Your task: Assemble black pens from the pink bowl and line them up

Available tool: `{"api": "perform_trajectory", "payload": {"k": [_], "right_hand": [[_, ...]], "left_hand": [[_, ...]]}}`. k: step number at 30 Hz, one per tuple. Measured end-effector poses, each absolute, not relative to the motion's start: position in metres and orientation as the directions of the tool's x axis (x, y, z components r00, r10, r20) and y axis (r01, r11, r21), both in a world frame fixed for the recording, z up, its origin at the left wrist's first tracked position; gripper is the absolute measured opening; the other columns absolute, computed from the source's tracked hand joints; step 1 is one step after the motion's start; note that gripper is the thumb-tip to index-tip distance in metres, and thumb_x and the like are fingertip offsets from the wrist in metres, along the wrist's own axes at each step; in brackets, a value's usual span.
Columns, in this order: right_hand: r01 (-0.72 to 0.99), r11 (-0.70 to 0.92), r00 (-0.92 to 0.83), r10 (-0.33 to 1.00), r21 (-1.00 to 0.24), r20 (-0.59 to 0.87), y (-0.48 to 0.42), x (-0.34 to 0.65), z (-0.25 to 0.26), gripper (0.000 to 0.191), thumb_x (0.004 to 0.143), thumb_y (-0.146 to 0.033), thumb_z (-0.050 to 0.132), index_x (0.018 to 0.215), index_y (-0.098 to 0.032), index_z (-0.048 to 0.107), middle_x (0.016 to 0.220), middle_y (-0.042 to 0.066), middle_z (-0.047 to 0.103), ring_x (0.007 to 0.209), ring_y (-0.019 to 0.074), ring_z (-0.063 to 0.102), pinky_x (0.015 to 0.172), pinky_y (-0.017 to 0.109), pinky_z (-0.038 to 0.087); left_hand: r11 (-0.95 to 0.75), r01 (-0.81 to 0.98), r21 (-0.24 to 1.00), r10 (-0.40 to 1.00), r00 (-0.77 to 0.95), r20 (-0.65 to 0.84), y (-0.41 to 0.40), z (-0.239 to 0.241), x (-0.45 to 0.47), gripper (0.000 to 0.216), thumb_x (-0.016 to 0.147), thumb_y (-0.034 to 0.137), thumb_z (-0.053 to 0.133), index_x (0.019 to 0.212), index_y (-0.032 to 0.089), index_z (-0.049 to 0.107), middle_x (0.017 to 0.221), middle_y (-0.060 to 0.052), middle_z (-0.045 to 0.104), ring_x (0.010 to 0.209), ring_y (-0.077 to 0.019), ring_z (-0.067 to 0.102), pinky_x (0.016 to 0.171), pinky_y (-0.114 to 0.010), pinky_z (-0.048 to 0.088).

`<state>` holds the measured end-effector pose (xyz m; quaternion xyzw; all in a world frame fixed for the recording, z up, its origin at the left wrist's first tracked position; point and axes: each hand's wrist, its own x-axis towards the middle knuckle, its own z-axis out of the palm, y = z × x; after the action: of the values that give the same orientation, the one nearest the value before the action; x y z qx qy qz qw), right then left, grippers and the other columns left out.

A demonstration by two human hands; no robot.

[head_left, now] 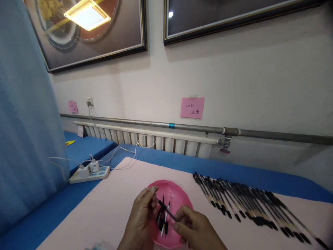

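Over the pink bowl (182, 194), a slim dark pen (166, 209) slants between my two hands. My right hand (195, 225) pinches its lower right end between thumb and fingers. At the thin upper left end, my left hand (143, 208) is closed, fingertips together around the tip; whether a small part is also between them is hidden. Several loose black and white pen parts (163, 220) lie inside the bowl under the pen. To the right, a long row of black-capped pens (234, 201) lies side by side on the pink sheet (125, 194).
A power strip (100, 173) with white chargers and cables (125, 168) sits on the blue-covered surface (166, 157) to the left. Behind it run a radiator (161, 142) and a metal pipe (145, 123). A blue curtain (28, 121) hangs at left. Clear plastic (101, 245) shows at the bottom edge.
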<state>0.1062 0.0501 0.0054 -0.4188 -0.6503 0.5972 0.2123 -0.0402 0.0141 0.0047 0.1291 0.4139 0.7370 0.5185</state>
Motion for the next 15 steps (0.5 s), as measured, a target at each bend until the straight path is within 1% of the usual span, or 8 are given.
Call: {"api": "perform_trajectory", "payload": {"k": [2, 5, 7, 8, 10, 12, 13, 15], "right_hand": [[0.331, 0.006, -0.531, 0.828, -0.943, -0.181, 0.053, 0.11, 0.007, 0.009, 0.064, -0.016, 0.054, 0.058, -0.02, 0.048, 0.048, -0.007, 0.049, 0.045, 0.0092, 0.05, 0.043, 0.019, 0.034], [0.34, 0.017, -0.519, 0.837, -0.94, -0.172, 0.058, 0.117, 0.01, 0.006, 0.068, -0.018, 0.05, 0.062, -0.02, 0.05, 0.047, -0.006, 0.05, 0.041, 0.0093, 0.048, 0.038, 0.019, 0.031], [0.328, 0.013, -0.517, 0.839, -0.945, -0.168, 0.061, 0.121, 0.012, 0.006, 0.069, -0.021, 0.05, 0.063, -0.02, 0.051, 0.047, -0.006, 0.05, 0.04, 0.0094, 0.048, 0.036, 0.018, 0.03], [0.317, 0.008, -0.519, 0.838, -0.948, -0.166, 0.061, 0.122, 0.012, 0.006, 0.07, -0.022, 0.05, 0.064, -0.02, 0.051, 0.047, -0.006, 0.05, 0.04, 0.0094, 0.048, 0.035, 0.018, 0.029], [0.297, -0.004, -0.533, 0.829, -0.955, -0.169, 0.062, 0.122, 0.012, 0.007, 0.071, -0.023, 0.049, 0.066, -0.02, 0.051, 0.049, -0.006, 0.051, 0.041, 0.0091, 0.049, 0.035, 0.017, 0.029], [0.277, -0.024, -0.55, 0.816, -0.961, -0.179, 0.061, 0.121, 0.011, 0.007, 0.073, -0.025, 0.049, 0.068, -0.019, 0.051, 0.052, -0.005, 0.053, 0.041, 0.0086, 0.049, 0.034, 0.017, 0.029], [0.262, -0.029, -0.563, 0.807, -0.965, -0.177, 0.061, 0.12, 0.011, 0.008, 0.073, -0.026, 0.049, 0.069, -0.019, 0.051, 0.053, -0.005, 0.054, 0.041, 0.0083, 0.05, 0.035, 0.016, 0.029], [0.233, -0.042, -0.597, 0.782, -0.972, -0.177, 0.059, 0.118, 0.009, 0.011, 0.075, -0.029, 0.048, 0.07, -0.019, 0.051, 0.055, -0.004, 0.055, 0.041, 0.0077, 0.05, 0.036, 0.016, 0.03]], "left_hand": [[-0.121, -0.577, 0.808, 0.844, -0.488, -0.222, 0.014, 0.001, -0.045, 0.032, 0.053, 0.037, 0.078, 0.06, 0.015, 0.056, 0.042, 0.008, 0.044, 0.036, -0.0037, 0.036, 0.038, -0.016, 0.027], [-0.089, -0.377, 0.922, 0.804, -0.574, -0.157, 0.013, -0.003, -0.051, 0.036, 0.059, 0.043, 0.074, 0.053, 0.016, 0.051, 0.038, 0.008, 0.043, 0.034, -0.0043, 0.035, 0.038, -0.018, 0.026], [-0.056, -0.272, 0.961, 0.801, -0.586, -0.12, 0.012, -0.005, -0.052, 0.034, 0.06, 0.043, 0.073, 0.054, 0.015, 0.053, 0.038, 0.007, 0.044, 0.034, -0.0051, 0.036, 0.038, -0.018, 0.026], [-0.038, -0.245, 0.969, 0.805, -0.582, -0.116, 0.012, -0.004, -0.051, 0.031, 0.059, 0.042, 0.073, 0.059, 0.015, 0.057, 0.04, 0.007, 0.045, 0.034, -0.0054, 0.036, 0.038, -0.019, 0.026], [0.001, -0.229, 0.974, 0.812, -0.568, -0.134, 0.012, -0.003, -0.048, 0.03, 0.057, 0.036, 0.075, 0.073, 0.014, 0.062, 0.044, 0.007, 0.049, 0.035, -0.0059, 0.037, 0.038, -0.019, 0.027], [0.03, -0.249, 0.968, 0.83, -0.533, -0.162, 0.012, 0.0, -0.042, 0.035, 0.059, 0.033, 0.074, 0.086, 0.014, 0.063, 0.047, 0.007, 0.051, 0.036, -0.0058, 0.037, 0.038, -0.019, 0.027], [0.037, -0.273, 0.961, 0.854, -0.492, -0.173, 0.011, 0.001, -0.039, 0.034, 0.062, 0.033, 0.072, 0.088, 0.013, 0.062, 0.046, 0.007, 0.05, 0.037, -0.0056, 0.036, 0.039, -0.019, 0.026], [0.039, -0.347, 0.937, 0.92, -0.354, -0.169, 0.01, 0.002, -0.034, 0.03, 0.068, 0.035, 0.067, 0.086, 0.013, 0.062, 0.043, 0.008, 0.045, 0.036, -0.0051, 0.034, 0.039, -0.019, 0.025]]}}
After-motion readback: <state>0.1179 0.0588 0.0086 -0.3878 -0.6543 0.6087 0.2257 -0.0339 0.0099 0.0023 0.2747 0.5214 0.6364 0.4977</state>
